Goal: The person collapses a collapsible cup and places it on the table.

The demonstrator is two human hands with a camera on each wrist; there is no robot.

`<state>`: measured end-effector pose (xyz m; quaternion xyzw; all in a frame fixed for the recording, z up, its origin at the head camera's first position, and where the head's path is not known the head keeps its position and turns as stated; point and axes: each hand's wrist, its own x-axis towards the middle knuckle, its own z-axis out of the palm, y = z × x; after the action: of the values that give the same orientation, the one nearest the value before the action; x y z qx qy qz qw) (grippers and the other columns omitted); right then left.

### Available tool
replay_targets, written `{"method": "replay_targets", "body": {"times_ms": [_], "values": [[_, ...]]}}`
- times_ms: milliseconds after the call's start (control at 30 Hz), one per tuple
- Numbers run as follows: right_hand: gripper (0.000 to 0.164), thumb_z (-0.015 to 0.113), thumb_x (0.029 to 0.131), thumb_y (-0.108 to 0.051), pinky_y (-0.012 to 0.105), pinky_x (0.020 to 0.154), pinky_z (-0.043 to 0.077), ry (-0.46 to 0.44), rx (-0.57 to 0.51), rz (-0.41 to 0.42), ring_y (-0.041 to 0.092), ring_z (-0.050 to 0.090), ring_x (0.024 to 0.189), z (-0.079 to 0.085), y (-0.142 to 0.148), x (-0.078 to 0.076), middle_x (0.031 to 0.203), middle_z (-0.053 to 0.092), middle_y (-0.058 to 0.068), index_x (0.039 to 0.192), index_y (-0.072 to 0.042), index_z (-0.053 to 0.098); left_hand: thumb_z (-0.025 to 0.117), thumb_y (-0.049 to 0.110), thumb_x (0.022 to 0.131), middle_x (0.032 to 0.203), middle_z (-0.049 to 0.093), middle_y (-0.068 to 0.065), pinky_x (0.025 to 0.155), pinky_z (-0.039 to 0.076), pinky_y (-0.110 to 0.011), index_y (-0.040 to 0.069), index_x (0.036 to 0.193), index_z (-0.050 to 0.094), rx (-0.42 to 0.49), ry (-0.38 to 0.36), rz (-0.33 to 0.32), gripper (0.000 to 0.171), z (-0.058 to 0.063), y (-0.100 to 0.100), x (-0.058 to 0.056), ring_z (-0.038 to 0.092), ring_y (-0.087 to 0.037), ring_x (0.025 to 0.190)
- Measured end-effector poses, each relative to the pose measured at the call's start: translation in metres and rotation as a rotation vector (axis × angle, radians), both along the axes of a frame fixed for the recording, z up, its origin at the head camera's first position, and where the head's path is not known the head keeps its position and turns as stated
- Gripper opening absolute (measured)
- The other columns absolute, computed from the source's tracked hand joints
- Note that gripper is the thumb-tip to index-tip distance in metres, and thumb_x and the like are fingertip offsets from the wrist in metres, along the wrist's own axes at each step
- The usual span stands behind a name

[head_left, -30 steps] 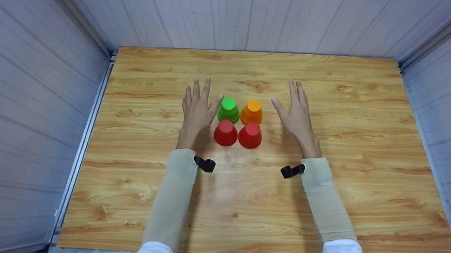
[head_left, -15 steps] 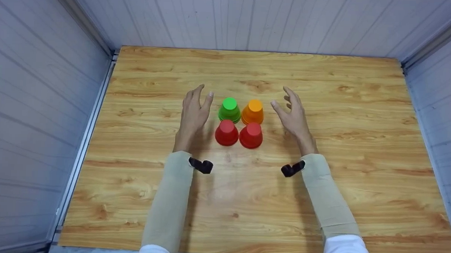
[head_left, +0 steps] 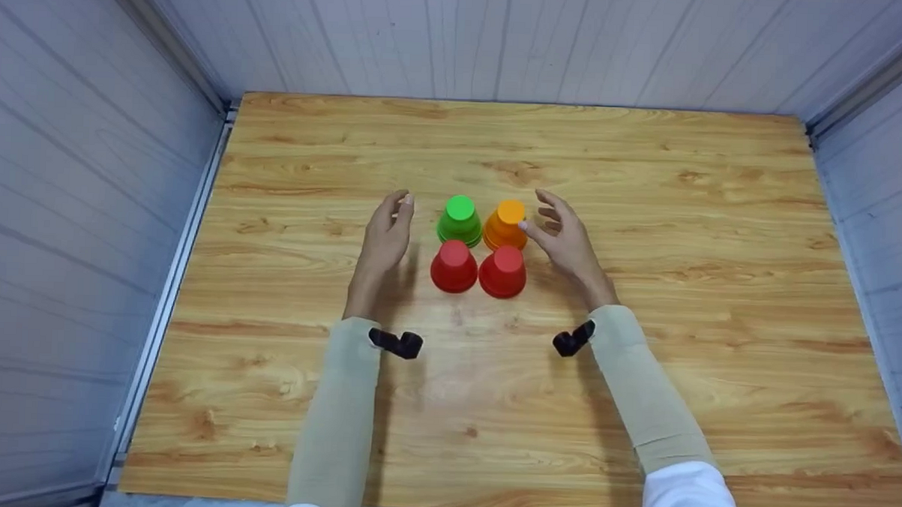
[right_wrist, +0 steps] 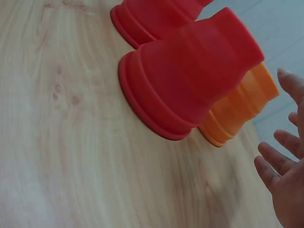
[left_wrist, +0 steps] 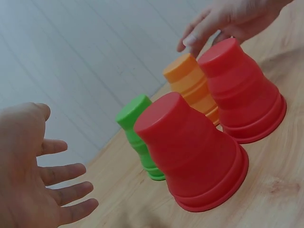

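Upside-down cups stand close together in two rows: a green cup (head_left: 459,222) and an orange cup (head_left: 506,227) behind, a left red cup (head_left: 453,268) and a right red cup (head_left: 502,273) in front. To the left of the green cup, my left hand (head_left: 386,235) holds nothing, its fingers spread loosely in the left wrist view. My right hand (head_left: 565,239) is at the orange cup's right side, thumb and fingers apart and bent. Its thumb tip overlaps the orange cup's edge in the head view, while the right wrist view has a gap between them.
The cups stand on a wood-grain tabletop (head_left: 476,404). Pale panel walls rise at the back (head_left: 458,44), left (head_left: 69,218) and right (head_left: 872,223). A small black camera mount sits on each wrist, the left mount (head_left: 397,343) and the right mount (head_left: 572,339).
My right hand has moved left to the orange cup, its fingers bending. My left hand has drawn back slightly from the green cup, fingers less stretched. The cups have stayed put.
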<state>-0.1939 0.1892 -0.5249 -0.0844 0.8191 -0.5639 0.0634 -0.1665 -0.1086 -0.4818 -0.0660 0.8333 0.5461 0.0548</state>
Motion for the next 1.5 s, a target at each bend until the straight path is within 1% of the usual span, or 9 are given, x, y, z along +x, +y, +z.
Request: {"method": "replay_targets", "body": {"times_ms": [33,267,500,567,900,1067,1167,1333,1500], "values": [[0.071,0.068,0.087,-0.037,0.046,0.111,0.035,-0.005,-0.007,0.005,0.033,0.043,0.132,-0.002,-0.001,0.0,0.149,0.038,0.013,0.146,-0.011,0.037,0.032,0.05,0.1,0.135,0.051,-0.011,0.103,0.042,-0.042,0.013,0.142,0.041,0.007,-0.009,0.004,0.057,0.0,0.0,0.001,0.048,-0.025,0.125],[0.064,0.066,0.09,-0.018,0.052,0.112,0.031,-0.102,-0.072,0.044,0.041,0.038,0.134,0.019,-0.011,0.009,0.149,0.036,0.019,0.145,-0.002,0.037,0.03,0.055,0.099,0.138,0.05,-0.011,0.105,0.04,-0.044,0.015,0.143,0.04,0.032,-0.076,0.004,0.06,-0.001,0.001,0.004,0.047,-0.025,0.128],[0.064,0.068,0.088,-0.031,0.042,0.111,0.037,-0.149,-0.057,0.037,0.028,0.046,0.13,-0.013,-0.012,-0.001,0.143,0.046,0.01,0.144,-0.016,0.042,0.029,0.052,0.1,0.134,0.053,-0.013,0.103,0.042,-0.044,0.013,0.142,0.042,0.08,-0.07,-0.013,0.058,0.0,0.002,0.008,0.052,-0.03,0.124],[0.064,0.069,0.087,-0.032,0.041,0.11,0.038,-0.143,-0.054,0.031,0.027,0.047,0.128,-0.018,-0.013,-0.003,0.141,0.049,0.01,0.143,-0.016,0.042,0.03,0.051,0.101,0.132,0.054,-0.013,0.102,0.043,-0.044,0.013,0.141,0.043,0.081,-0.064,-0.018,0.057,0.0,0.002,0.008,0.052,-0.03,0.122],[0.063,0.069,0.087,-0.033,0.039,0.109,0.039,-0.114,-0.093,0.002,0.025,0.05,0.124,-0.021,-0.016,-0.003,0.136,0.053,0.01,0.142,-0.014,0.045,0.03,0.051,0.101,0.132,0.053,-0.015,0.098,0.046,-0.043,0.012,0.138,0.045,0.141,-0.042,-0.025,0.056,0.003,0.0,0.01,0.051,-0.032,0.123],[0.058,0.068,0.088,-0.028,0.039,0.11,0.038,-0.119,-0.172,-0.032,0.025,0.049,0.126,-0.019,-0.013,-0.003,0.138,0.052,0.01,0.14,-0.013,0.048,0.03,0.051,0.1,0.133,0.052,-0.013,0.097,0.047,-0.04,0.013,0.138,0.045,0.15,-0.047,-0.019,0.056,0.009,0.001,0.01,0.05,-0.028,0.123],[0.056,0.068,0.088,-0.023,0.041,0.111,0.036,-0.126,-0.222,-0.059,0.026,0.047,0.127,-0.013,-0.009,-0.003,0.138,0.052,0.011,0.139,-0.011,0.048,0.031,0.051,0.1,0.131,0.053,-0.01,0.096,0.048,-0.038,0.013,0.137,0.046,0.146,-0.04,-0.007,0.055,0.014,0.002,0.01,0.05,-0.024,0.12],[0.054,0.068,0.089,-0.015,0.043,0.11,0.037,-0.094,-0.241,-0.078,0.027,0.047,0.126,0.014,-0.007,0.002,0.137,0.053,0.013,0.138,-0.007,0.049,0.034,0.047,0.101,0.126,0.056,-0.009,0.09,0.048,-0.035,0.011,0.135,0.048,0.12,-0.009,0.004,0.051,0.019,0.005,0.008,0.052,-0.021,0.113],[0.052,0.068,0.087,-0.012,0.043,0.11,0.037,-0.058,-0.293,-0.096,0.025,0.049,0.124,0.035,-0.005,0.005,0.135,0.054,0.013,0.136,-0.005,0.051,0.037,0.044,0.101,0.127,0.057,-0.011,0.095,0.047,-0.036,0.009,0.136,0.047,0.087,0.011,-0.004,0.051,0.025,0.009,0.006,0.054,-0.022,0.116]]}}
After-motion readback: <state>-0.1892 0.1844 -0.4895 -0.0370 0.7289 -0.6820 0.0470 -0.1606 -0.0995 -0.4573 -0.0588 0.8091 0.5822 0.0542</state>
